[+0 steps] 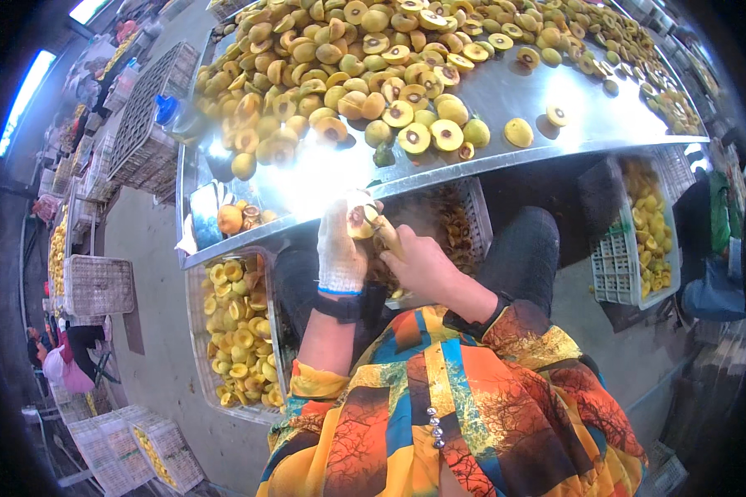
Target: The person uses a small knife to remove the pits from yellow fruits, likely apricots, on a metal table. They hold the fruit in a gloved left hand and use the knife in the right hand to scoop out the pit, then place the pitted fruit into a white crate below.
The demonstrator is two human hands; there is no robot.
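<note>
My left hand (340, 258), in a white knit glove, is closed around a yellow peach half (361, 222), its reddish centre facing up. Bare and wrapped round a short tool with a pale tan handle (388, 235), my right hand (423, 267) brings its tip against the cut face. The tip itself is hidden, so I cannot tell what kind of tool it is. Both hands are just off the near edge of the metal table (472, 170). A crate of pits and scraps (452, 217) lies below them, between my knees.
Halved peaches (340, 58) are heaped across the table. A blue-capped bottle (182, 120) stands at its left edge. Crates of yellow peach halves (240, 340) sit left of my leg and on the right (651, 232). More crates (99, 284) and people are farther left.
</note>
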